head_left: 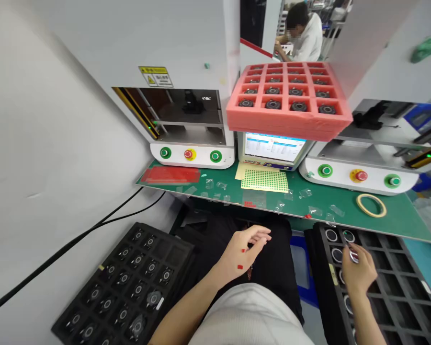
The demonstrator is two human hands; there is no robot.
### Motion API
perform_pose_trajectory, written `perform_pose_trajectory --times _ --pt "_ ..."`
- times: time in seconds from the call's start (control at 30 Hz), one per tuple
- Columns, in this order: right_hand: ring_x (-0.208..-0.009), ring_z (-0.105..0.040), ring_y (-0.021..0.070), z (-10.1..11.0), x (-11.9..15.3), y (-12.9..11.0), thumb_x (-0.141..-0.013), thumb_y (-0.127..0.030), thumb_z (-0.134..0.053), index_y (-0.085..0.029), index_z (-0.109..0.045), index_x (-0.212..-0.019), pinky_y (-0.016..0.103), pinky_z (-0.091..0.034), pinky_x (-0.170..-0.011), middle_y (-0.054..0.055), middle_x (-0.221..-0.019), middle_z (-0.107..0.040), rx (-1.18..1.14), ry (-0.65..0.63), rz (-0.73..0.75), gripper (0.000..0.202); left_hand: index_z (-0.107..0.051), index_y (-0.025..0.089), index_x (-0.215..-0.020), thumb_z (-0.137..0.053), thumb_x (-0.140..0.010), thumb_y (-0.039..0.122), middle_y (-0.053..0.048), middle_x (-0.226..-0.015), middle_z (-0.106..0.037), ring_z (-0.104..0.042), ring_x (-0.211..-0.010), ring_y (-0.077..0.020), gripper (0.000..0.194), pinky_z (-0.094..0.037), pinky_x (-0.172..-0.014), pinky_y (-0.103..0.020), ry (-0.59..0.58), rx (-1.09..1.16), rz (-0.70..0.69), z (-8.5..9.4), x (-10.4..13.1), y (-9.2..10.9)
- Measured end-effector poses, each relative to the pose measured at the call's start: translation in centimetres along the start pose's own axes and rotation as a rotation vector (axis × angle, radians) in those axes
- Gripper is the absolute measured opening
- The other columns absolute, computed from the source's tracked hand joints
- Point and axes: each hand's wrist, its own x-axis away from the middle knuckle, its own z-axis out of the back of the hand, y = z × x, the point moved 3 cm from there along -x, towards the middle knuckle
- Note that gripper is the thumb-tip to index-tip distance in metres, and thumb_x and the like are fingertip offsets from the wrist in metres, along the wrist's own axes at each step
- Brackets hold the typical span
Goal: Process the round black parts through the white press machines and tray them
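Note:
My left hand [242, 251] is over my lap with its fingers stretched out and nothing visible in it. Two small red stickers [240, 267] are stuck to the back of that hand. My right hand [359, 270] reaches over the black tray [409, 292] on the right, fingers pinched around a small shiny silver-rimmed piece [354, 257]; the hand partly hides it. Close to those fingertips, round parts with white rings [331, 235] fill the tray's left column, and another ringed part [348, 235] lies in the top of the second column.
A black tray [172, 251] of ringed parts stands at left. The green bench [215, 189] bears red sheets [170, 175], green dot stickers [265, 180], clear film scraps and a tape roll [371, 205]. A pink foam tray [289, 122] sits above the screen [273, 147]. Another person [309, 38] works behind.

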Motion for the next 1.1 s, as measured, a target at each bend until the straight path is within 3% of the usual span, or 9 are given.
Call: perform_pose_trajectory --times 0.1,0.23,0.3,0.37,0.47,0.63,0.9,1.1 --pt "-0.068 -0.068 0.0198 2.2 1.4 -8.9 -0.086 -0.035 -0.058 -0.017 -0.070 -0.094 0.032 -0.055 -0.070 0.008 -0.083 -0.072 -0.173 -0.071 0.099 0.023 -0.063 0.018 -0.113 -0.043 -0.094 0.018 -0.008 -0.103 -0.073 -0.069 -0.090 -0.0165 0.028 -0.056 -0.084 -0.032 0.209 -0.108 -0.160 1.2 0.2 0.2" --pt "-0.075 -0.070 0.0189 6.3 3.9 -21.3 -0.083 -0.016 -0.064 -0.022 -0.068 -0.089 0.031 -0.057 -0.070 0.004 -0.082 -0.073 -0.769 -0.285 0.335 0.009 -0.061 0.018 -0.116 -0.033 -0.093 0.007 -0.009 -0.108 -0.069 -0.064 -0.102 -0.0166 0.038 -0.054 -0.088 -0.033 0.432 -0.339 -0.462 2.3 0.3 1.6" --pt "-0.074 -0.070 0.0184 7.5 4.8 -25.4 -0.083 -0.010 -0.064 -0.022 -0.067 -0.093 0.030 -0.058 -0.066 0.005 -0.083 -0.072 -0.943 -0.407 0.369 0.016 -0.059 0.018 -0.118 -0.035 -0.093 0.005 -0.009 -0.109 -0.069 -0.064 -0.104 -0.0166 0.038 -0.054 -0.089 -0.032 0.493 -0.420 -0.552 2.6 0.2 2.4" --pt "-0.073 -0.069 0.0179 8.0 5.3 -28.0 -0.083 -0.009 -0.064 -0.022 -0.067 -0.098 0.029 -0.058 -0.062 0.006 -0.086 -0.071 -1.042 -0.481 0.377 0.020 -0.058 0.018 -0.118 -0.039 -0.092 0.004 -0.008 -0.108 -0.069 -0.064 -0.103 -0.0163 0.035 -0.054 -0.090 -0.032 0.560 -0.475 -0.608 2.9 0.2 3.1" --pt "-0.072 -0.069 0.0167 8.3 5.7 -29.8 -0.083 -0.008 -0.065 -0.022 -0.067 -0.104 0.027 -0.060 -0.061 0.007 -0.089 -0.071 -1.095 -0.466 0.415 0.026 -0.059 0.017 -0.117 -0.045 -0.090 0.004 -0.007 -0.105 -0.070 -0.065 -0.099 -0.0158 0.033 -0.054 -0.087 -0.030 0.685 -0.512 -0.646 3.4 0.5 3.6" --pt "-0.069 -0.071 0.0153 8.8 5.7 -30.7 -0.084 -0.007 -0.063 -0.025 -0.071 -0.102 0.025 -0.061 -0.058 0.005 -0.085 -0.073 -1.078 -0.399 0.455 0.026 -0.060 0.017 -0.113 -0.050 -0.088 0.003 -0.007 -0.100 -0.071 -0.067 -0.092 -0.0160 0.030 -0.056 -0.083 -0.031 0.827 -0.573 -0.688 3.7 1.0 3.6" --pt "-0.071 -0.069 0.0164 8.7 6.1 -29.7 -0.081 -0.005 -0.067 -0.024 -0.073 -0.093 0.027 -0.058 -0.058 0.004 -0.084 -0.071 -1.128 -0.503 0.286 0.023 -0.059 0.015 -0.113 -0.051 -0.084 -0.004 -0.009 -0.099 -0.071 -0.067 -0.094 -0.0160 0.036 -0.056 -0.083 -0.030 0.823 -0.611 -0.754 2.9 1.1 3.8" --pt "-0.067 -0.066 0.0160 8.8 6.4 -29.0 -0.078 -0.002 -0.069 -0.025 -0.072 -0.093 0.028 -0.055 -0.055 0.002 -0.083 -0.069 -1.077 -0.510 0.354 0.028 -0.059 0.015 -0.111 -0.047 -0.085 -0.002 -0.010 -0.099 -0.073 -0.068 -0.093 -0.0177 0.033 -0.057 -0.079 -0.031 0.847 -0.633 -0.762 2.5 1.5 3.5"
